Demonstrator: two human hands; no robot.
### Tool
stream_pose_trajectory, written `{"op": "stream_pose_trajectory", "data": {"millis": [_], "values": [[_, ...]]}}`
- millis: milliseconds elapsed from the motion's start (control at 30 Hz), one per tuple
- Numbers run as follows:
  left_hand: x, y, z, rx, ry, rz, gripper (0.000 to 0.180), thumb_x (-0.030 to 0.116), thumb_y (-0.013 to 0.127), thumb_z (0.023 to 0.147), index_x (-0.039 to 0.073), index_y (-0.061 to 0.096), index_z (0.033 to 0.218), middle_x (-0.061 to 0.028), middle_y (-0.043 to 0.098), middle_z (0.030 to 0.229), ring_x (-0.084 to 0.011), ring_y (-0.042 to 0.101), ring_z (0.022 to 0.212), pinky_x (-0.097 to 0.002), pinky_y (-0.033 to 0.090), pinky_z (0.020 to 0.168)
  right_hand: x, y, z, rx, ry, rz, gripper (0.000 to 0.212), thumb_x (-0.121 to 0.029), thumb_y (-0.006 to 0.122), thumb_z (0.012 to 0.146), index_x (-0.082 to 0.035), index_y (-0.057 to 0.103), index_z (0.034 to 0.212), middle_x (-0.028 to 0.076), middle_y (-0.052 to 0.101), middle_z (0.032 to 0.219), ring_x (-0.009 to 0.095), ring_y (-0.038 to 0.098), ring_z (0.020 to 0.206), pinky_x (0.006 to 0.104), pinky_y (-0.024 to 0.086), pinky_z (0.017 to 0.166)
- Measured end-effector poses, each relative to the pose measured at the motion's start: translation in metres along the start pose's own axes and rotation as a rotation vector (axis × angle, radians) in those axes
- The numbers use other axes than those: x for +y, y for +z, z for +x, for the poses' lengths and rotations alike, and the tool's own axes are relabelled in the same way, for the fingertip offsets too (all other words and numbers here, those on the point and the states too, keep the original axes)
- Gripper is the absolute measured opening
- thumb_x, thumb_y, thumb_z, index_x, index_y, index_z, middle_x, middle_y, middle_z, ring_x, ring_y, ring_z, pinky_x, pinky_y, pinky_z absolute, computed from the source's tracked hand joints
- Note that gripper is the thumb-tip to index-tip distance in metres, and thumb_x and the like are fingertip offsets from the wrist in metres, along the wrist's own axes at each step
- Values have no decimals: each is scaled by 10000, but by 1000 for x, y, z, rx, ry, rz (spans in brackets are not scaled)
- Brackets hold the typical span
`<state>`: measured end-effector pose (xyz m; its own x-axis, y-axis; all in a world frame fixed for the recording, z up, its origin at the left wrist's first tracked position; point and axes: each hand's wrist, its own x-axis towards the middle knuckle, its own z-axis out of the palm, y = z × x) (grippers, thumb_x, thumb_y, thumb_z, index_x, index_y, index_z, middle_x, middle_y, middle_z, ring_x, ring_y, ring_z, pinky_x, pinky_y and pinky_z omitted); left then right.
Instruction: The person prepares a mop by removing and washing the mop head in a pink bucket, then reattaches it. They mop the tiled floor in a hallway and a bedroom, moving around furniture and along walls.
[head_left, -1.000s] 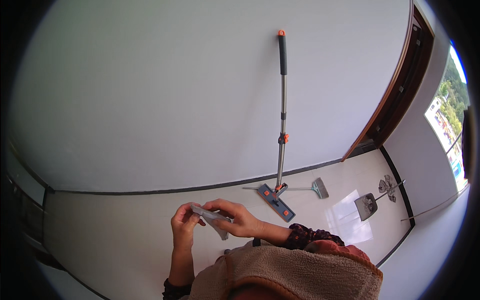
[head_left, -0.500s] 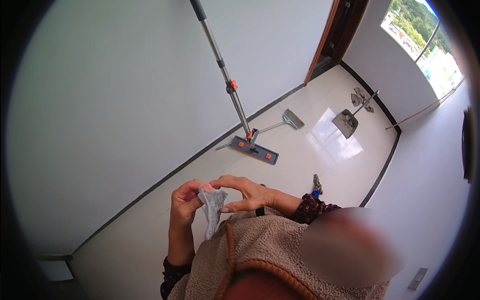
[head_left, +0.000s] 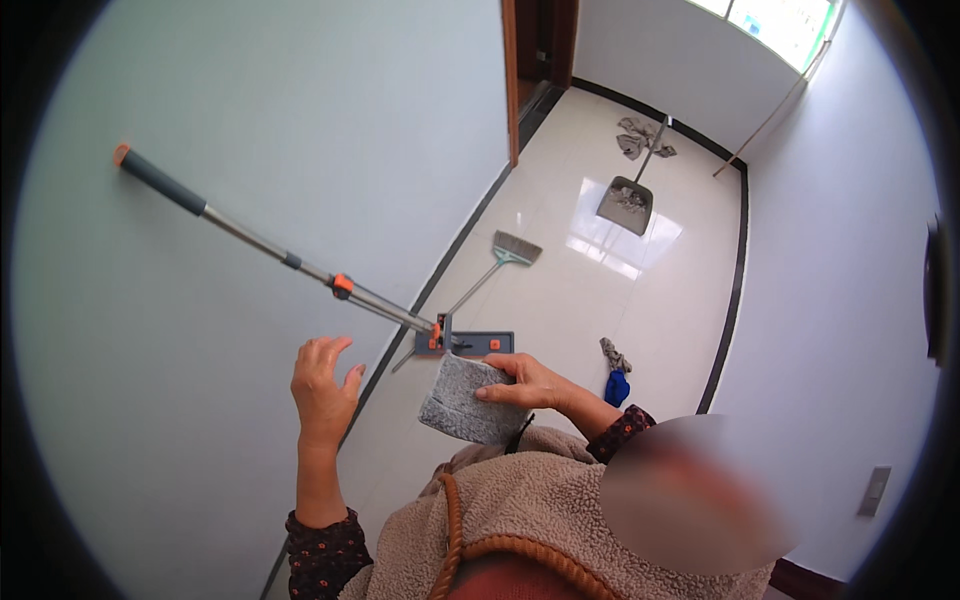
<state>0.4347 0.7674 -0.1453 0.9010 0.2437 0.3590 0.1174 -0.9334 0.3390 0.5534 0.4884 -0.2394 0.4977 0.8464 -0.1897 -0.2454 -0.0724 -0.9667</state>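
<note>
The right hand point(head_left: 528, 384) grips a grey cloth point(head_left: 462, 402) near one edge, thumb on top, holding it in front of the person's body. The left hand point(head_left: 325, 392) is half open and empty, apart from the cloth. Beyond them a mop point(head_left: 342, 286) leans on the wall point(head_left: 220, 330), near a broom point(head_left: 517, 248) on the floor point(head_left: 560, 310); a dustpan point(head_left: 632, 224) sits farther off.

The cloth point(head_left: 458, 400) is mottled grey, the mop point(head_left: 342, 287) grey-and-orange.
</note>
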Motion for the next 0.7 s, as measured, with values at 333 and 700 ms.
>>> {"op": "stream_pose_trajectory", "data": {"millis": [333,700], "values": [[-132,88,188,-598,120,990,481,424,747,785,144,679,1170,-126,600,1220,-338,481,1237,-533,265,1110,26,-49,-85,548,184,33,394,-284,735,874,-29,650,1162,39,695,1007,137,627,950,316,499,876],[-216,104,127,-1035,49,1068,381,471,771,752,186,772,1005,-24,747,996,-186,717,939,-313,535,766,34,-27,-114,879,228,57,385,-289,753,852,-6,671,1101,51,694,947,129,636,859,298,513,781]]}}
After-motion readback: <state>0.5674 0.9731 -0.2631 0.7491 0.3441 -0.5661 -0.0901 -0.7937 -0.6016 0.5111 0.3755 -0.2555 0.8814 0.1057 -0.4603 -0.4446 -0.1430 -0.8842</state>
